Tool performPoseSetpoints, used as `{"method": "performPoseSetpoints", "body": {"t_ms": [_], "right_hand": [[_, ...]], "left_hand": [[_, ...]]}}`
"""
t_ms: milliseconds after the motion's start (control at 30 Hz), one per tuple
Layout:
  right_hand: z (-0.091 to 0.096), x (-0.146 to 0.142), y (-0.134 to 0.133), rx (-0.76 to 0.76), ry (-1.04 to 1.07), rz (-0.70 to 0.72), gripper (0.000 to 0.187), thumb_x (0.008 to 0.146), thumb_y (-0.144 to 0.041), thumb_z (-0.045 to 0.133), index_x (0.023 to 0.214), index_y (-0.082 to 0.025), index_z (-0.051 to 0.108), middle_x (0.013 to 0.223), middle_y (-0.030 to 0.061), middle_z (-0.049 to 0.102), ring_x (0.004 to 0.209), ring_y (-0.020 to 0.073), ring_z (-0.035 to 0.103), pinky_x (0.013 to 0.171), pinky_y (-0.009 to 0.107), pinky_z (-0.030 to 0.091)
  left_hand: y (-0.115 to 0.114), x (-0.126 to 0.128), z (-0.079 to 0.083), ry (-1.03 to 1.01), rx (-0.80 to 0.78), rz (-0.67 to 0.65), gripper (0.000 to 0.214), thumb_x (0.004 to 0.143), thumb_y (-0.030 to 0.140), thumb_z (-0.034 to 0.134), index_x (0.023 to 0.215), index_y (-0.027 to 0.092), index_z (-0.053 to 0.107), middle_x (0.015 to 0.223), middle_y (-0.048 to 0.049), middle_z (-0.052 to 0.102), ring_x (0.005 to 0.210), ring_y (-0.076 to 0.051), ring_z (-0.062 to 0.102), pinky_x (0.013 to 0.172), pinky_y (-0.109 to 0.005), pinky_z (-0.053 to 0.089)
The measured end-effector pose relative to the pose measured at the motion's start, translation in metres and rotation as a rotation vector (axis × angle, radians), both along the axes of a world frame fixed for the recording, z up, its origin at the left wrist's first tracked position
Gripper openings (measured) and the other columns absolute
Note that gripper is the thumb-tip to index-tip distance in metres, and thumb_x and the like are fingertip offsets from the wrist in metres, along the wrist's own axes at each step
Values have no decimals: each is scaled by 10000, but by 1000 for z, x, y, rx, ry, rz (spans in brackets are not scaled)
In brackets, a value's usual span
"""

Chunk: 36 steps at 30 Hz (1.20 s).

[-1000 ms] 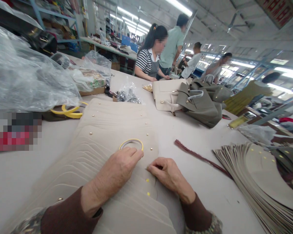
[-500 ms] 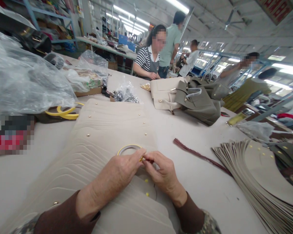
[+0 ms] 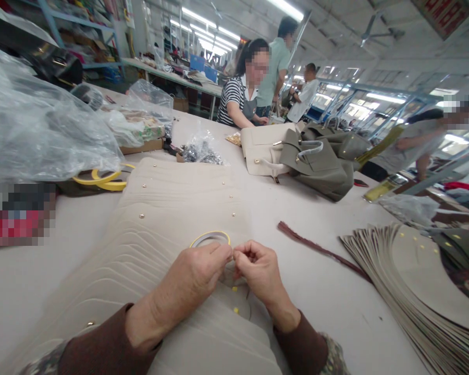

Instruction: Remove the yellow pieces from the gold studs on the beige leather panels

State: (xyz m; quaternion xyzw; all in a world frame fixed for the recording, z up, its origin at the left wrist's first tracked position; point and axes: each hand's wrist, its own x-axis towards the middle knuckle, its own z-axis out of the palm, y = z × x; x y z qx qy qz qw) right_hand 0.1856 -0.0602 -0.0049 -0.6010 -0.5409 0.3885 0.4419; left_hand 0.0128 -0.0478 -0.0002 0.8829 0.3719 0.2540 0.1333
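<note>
My left hand and my right hand meet fingertip to fingertip, both pinched shut over a fanned stack of beige leather panels with small gold studs. What they pinch is too small to make out. A thin yellow tape ring lies on the panels just beyond my left fingers. Small yellow dots mark the panel beneath my hands.
Clear plastic bags and yellow tape rolls sit at the left. Beige and olive handbags stand at the back. A dark red strip and a fanned stack of olive panels lie at the right. Other people work beyond the table.
My right hand has come up off the panel to meet my left hand's fingertips. Both hands now pinch together just in front of the tape ring.
</note>
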Motion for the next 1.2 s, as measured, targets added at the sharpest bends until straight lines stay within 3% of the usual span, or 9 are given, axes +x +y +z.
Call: {"method": "performPoseSetpoints", "body": {"t_ms": [100, 267, 433, 600, 733, 900, 1000, 1133, 1200], "right_hand": [[-3, 16, 10, -172, 176, -60, 223, 694, -362, 674, 695, -143, 632, 495, -30, 582, 391, 102, 533, 413, 214, 439], [-9, 36, 13, -202, 82, -6, 291, 716, -416, 694, 734, -127, 670, 547, -6, 617, 436, 100, 562, 456, 213, 469], [-10, 28, 12, -87, -218, 15, 225, 797, -347, 593, 724, -150, 674, 550, -5, 620, 453, 115, 538, 457, 217, 434], [-9, 21, 14, 89, -519, 51, 173, 786, -228, 555, 683, -182, 686, 620, 5, 686, 548, 143, 599, 563, 232, 445], [-9, 22, 16, 65, -569, 45, 154, 789, -214, 556, 716, -192, 690, 640, 5, 698, 564, 149, 611, 579, 239, 442], [-12, 31, 13, -23, -437, -19, 218, 809, -310, 609, 974, -172, 639, 512, -50, 602, 460, 145, 561, 487, 237, 420], [-14, 32, 5, -4, -370, 24, 175, 852, -322, 570, 836, -177, 666, 600, -6, 658, 529, 152, 605, 518, 244, 456], [-15, 24, 0, 172, -568, 54, 150, 838, -240, 594, 798, -199, 733, 779, 42, 738, 703, 179, 664, 704, 277, 489], [-16, 19, 2, 191, -635, 28, 169, 842, -226, 587, 791, -200, 745, 787, 52, 745, 716, 184, 669, 728, 283, 485]], "left_hand": [[1, 1, 1, 76, 21, 47, 188, 964, 173, 370, 868, 197, 530, 767, 0, 586, 709, -146, 562, 636, -250, 424], [7, 1, 8, 393, -58, 155, 146, 918, 118, 438, 901, 205, 553, 899, -35, 614, 849, -210, 570, 665, -298, 465], [8, 3, 13, 443, -101, 129, 185, 904, 82, 419, 923, 200, 560, 907, -40, 603, 864, -205, 558, 710, -309, 485], [7, 4, 13, 451, -110, 131, 193, 904, 83, 402, 923, 198, 557, 895, -46, 592, 846, -206, 551, 699, -315, 485], [7, 3, 13, 464, -114, 142, 191, 902, 88, 403, 938, 200, 554, 911, -42, 592, 846, -195, 550, 697, -300, 481], [6, 3, 15, 453, -116, 136, 212, 899, 69, 389, 935, 189, 560, 915, -53, 596, 861, -206, 553, 715, -317, 490], [6, 3, 16, 445, -112, 136, 212, 898, 71, 389, 928, 187, 564, 914, -60, 596, 865, -216, 551, 709, -325, 490], [6, 2, 14, 448, -117, 140, 204, 892, 79, 400, 931, 193, 566, 924, -62, 597, 874, -217, 549, 703, -321, 485], [6, 2, 13, 445, -108, 137, 204, 887, 76, 403, 924, 195, 565, 913, -58, 599, 858, -215, 553, 710, -325, 482]]}}
